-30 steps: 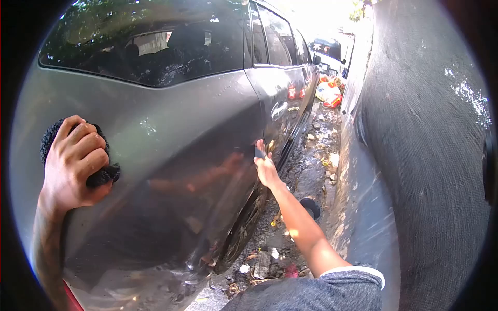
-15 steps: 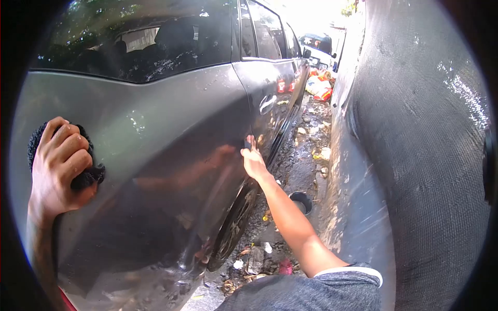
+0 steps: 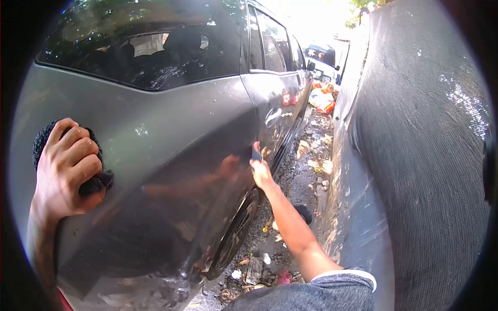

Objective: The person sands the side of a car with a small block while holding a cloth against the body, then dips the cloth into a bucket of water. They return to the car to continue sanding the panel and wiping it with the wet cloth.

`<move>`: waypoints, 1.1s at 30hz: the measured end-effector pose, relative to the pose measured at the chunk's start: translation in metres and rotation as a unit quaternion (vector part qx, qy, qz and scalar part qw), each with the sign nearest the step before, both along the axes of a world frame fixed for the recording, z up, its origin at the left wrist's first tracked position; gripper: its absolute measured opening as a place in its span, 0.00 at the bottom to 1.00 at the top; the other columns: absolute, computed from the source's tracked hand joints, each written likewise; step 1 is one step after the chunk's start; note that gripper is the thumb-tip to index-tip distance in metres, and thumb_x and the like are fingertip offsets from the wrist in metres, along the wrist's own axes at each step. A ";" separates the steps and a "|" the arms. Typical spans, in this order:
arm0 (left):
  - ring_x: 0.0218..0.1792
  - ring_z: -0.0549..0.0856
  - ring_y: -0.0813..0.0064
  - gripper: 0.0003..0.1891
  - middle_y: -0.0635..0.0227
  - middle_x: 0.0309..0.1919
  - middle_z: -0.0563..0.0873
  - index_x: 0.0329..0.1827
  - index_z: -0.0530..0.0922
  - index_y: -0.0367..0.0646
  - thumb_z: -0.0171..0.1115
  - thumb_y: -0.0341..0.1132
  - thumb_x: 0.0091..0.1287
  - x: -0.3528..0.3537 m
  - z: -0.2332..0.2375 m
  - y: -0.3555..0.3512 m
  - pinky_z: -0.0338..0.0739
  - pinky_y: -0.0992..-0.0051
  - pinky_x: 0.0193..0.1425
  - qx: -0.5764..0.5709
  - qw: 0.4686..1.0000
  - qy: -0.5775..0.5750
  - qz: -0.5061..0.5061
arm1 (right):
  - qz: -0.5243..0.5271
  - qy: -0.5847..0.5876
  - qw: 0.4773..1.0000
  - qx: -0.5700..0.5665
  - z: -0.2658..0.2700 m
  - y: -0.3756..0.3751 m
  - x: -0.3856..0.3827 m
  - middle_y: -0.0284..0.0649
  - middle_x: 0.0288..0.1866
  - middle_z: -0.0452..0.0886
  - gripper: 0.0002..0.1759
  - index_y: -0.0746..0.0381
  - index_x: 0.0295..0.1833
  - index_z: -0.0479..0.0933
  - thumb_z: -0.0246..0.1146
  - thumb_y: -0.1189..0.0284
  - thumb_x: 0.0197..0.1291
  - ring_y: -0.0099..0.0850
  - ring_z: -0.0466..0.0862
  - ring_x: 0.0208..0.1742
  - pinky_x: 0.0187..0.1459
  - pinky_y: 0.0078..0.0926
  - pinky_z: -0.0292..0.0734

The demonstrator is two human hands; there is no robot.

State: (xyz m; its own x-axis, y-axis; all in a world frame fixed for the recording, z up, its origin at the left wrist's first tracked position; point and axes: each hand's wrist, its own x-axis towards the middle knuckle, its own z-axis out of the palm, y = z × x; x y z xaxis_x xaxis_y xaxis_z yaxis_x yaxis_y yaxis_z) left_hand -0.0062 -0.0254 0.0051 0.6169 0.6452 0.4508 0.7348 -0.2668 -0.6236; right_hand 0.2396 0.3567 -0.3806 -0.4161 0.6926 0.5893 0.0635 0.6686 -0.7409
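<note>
My left hand point(image 3: 70, 168) grips a black fuzzy cloth point(image 3: 96, 181) against the rear side panel of a dark grey car point(image 3: 171, 119). The fingers are curled over the cloth. My right hand point(image 3: 260, 168) reaches forward to the car's side near the rear door seam, above the rear wheel point(image 3: 236, 233). Its fingers are closed round a small dark object, too small to name. The car body shows a reflection of my right arm.
A dark-covered wall point(image 3: 420, 135) runs along the right. Between it and the car lies a narrow wet strip of ground point(image 3: 306, 181) with litter, a dark bucket point(image 3: 302, 213) and orange-white bags point(image 3: 322, 98). Another vehicle point(image 3: 321, 54) stands beyond.
The view has shifted slightly, so the car and both hands sit a little lower and further right. My left hand still holds the cloth. More of the bucket is hidden behind my right arm.
</note>
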 end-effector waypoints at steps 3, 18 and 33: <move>0.38 0.82 0.60 0.19 0.65 0.29 0.78 0.23 0.73 0.45 0.68 0.35 0.24 0.001 -0.002 0.000 0.75 0.51 0.57 -0.002 1.000 0.005 -0.001 | -0.004 0.049 0.995 -0.082 0.019 -0.009 -0.008 0.50 0.89 0.40 0.39 0.62 0.86 0.44 0.48 0.66 0.74 0.42 0.42 0.89 0.84 0.40 0.35; 0.39 0.82 0.61 0.18 0.67 0.29 0.78 0.23 0.74 0.46 0.68 0.36 0.24 0.002 0.000 -0.001 0.74 0.53 0.59 0.001 1.000 0.001 0.010 | -0.024 0.124 0.986 0.105 0.087 -0.088 -0.062 0.53 0.89 0.30 0.41 0.65 0.86 0.34 0.36 0.50 0.82 0.50 0.31 0.88 0.84 0.48 0.25; 0.43 0.82 0.59 0.19 0.65 0.32 0.80 0.26 0.75 0.47 0.73 0.36 0.29 0.001 0.002 -0.001 0.73 0.53 0.61 -0.008 1.000 -0.011 -0.004 | 0.051 0.154 0.984 0.072 0.099 -0.139 -0.061 0.51 0.89 0.29 0.39 0.66 0.86 0.37 0.40 0.59 0.80 0.44 0.30 0.89 0.84 0.39 0.24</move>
State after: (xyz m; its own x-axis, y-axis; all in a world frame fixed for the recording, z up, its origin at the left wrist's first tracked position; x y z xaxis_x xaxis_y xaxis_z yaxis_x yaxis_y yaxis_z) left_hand -0.0048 -0.0268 0.0072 0.6120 0.6476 0.4539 0.7458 -0.2818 -0.6036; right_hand 0.1791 0.2175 -0.2813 -0.2649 0.5572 0.7870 -0.2222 0.7589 -0.6121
